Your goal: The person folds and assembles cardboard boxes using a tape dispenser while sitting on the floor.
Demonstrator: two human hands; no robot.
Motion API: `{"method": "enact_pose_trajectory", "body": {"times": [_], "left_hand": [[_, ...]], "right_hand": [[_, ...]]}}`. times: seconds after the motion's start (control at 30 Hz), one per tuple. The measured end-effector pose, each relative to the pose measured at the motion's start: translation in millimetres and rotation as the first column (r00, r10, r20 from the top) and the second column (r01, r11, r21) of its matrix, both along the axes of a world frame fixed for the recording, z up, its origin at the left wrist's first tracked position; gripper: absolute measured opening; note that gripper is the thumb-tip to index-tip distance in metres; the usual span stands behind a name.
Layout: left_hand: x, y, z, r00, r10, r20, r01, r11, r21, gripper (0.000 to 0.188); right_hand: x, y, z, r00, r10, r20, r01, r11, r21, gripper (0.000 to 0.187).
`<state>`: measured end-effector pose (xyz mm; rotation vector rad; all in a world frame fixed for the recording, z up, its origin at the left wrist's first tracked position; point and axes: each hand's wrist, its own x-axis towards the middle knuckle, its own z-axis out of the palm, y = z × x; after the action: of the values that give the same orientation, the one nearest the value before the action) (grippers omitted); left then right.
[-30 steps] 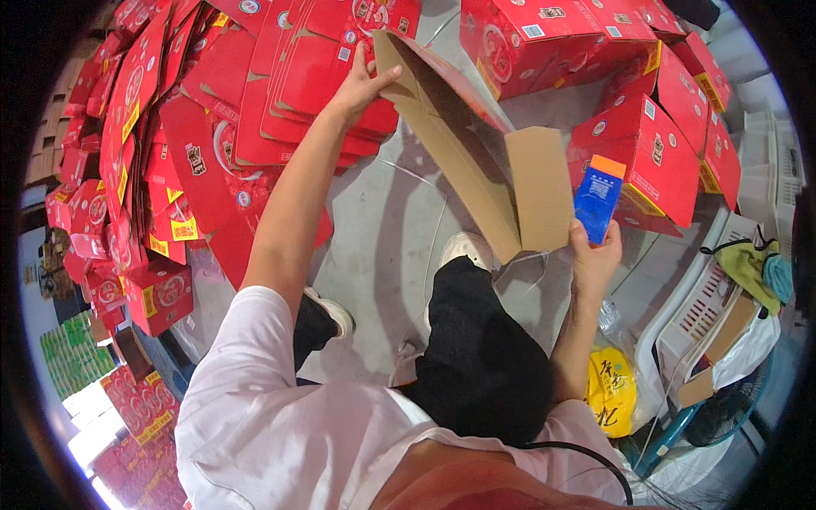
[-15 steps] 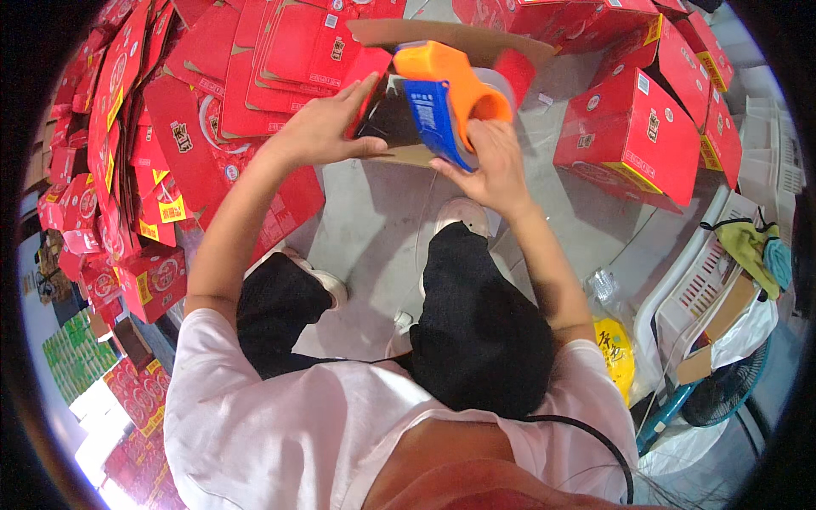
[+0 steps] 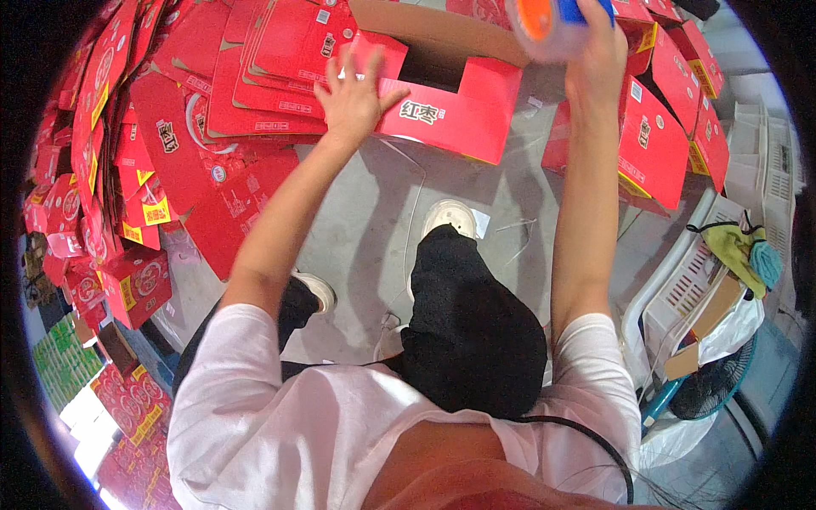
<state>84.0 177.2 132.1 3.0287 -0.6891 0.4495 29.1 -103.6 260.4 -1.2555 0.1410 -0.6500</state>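
Note:
A red cardboard carton with raised flaps stands ahead of me, its dark inside showing between them. At its left end is my left hand, fingers spread and slightly blurred; whether it touches the carton I cannot tell. My right hand, at the top right beyond the carton's right end, grips a blue and orange tape dispenser. Motion smears the dispenser, and the frame's upper rim cuts part of it off.
Flattened red cartons are piled at the left, spreading beside my left arm. Folded red boxes stand at the right. A white plastic basket with cloths on it and a fan sit nearer on that side.
The tape dispenser has moved up and right, away from above the carton, in my right hand. The carton has turned its printed red side up toward me, and my left hand has spread its fingers.

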Motion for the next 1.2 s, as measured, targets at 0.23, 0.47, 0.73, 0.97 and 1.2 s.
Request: {"method": "enact_pose_trajectory", "body": {"times": [0.23,0.47,0.73,0.97,1.2], "left_hand": [[30,4,-3,0.829,-0.136,-0.543,-0.347,0.637,-0.689,0.1],[18,-12,-11,0.897,-0.103,-0.43,-0.069,0.927,-0.368,0.088],[16,-32,-2,0.854,-0.278,-0.44,-0.039,0.809,-0.586,0.06],[15,-25,29,-0.007,-0.661,-0.75,-0.877,0.364,-0.313,0.023],[76,5,-3,0.771,-0.25,-0.586,-0.38,0.558,-0.738,0.027]], "right_hand": [[-47,16,-50,0.814,0.074,-0.576,-0.107,0.994,-0.023,0.04],[-117,51,-29,0.835,0.217,-0.506,-0.213,0.975,0.066,0.037],[-104,37,-69,0.773,0.331,-0.541,-0.379,0.925,0.025,0.032],[-94,44,-60,0.723,0.401,-0.562,-0.483,0.876,0.004,0.034],[-33,72,-59,0.715,0.365,-0.596,-0.522,0.846,-0.107,0.042]]}}
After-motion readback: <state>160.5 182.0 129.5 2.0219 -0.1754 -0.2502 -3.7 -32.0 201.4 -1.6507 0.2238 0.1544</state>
